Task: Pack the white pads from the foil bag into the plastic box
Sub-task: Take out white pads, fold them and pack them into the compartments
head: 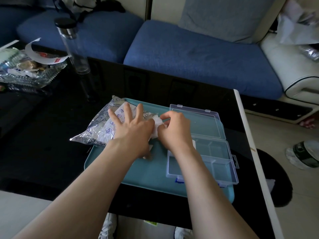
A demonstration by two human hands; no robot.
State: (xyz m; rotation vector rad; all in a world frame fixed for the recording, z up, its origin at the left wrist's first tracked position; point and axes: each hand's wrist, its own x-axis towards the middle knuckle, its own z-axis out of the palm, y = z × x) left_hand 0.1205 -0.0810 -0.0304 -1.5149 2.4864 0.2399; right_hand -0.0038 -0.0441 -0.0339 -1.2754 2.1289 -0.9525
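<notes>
- Right hand (174, 128) pinches the white pads (158, 125) at the mouth of the foil bag (96, 128); left hand (133, 125) presses the bag flat, fingers spread.
- Plastic box (222, 169) lies open beside them on the tray (146, 173); one white piece seems packed, so I judge most remains.
- Only the box's low wall lies between.

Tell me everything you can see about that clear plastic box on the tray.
The plastic box is clear and open, its lid laid flat toward the sofa. Dividers split the base into compartments; blue latches sit on the near edge, a hang tab on the right. It rests on the right side of the teal tray. The right forearm crosses its left edge, and something white shows in a far-left compartment.
</notes>
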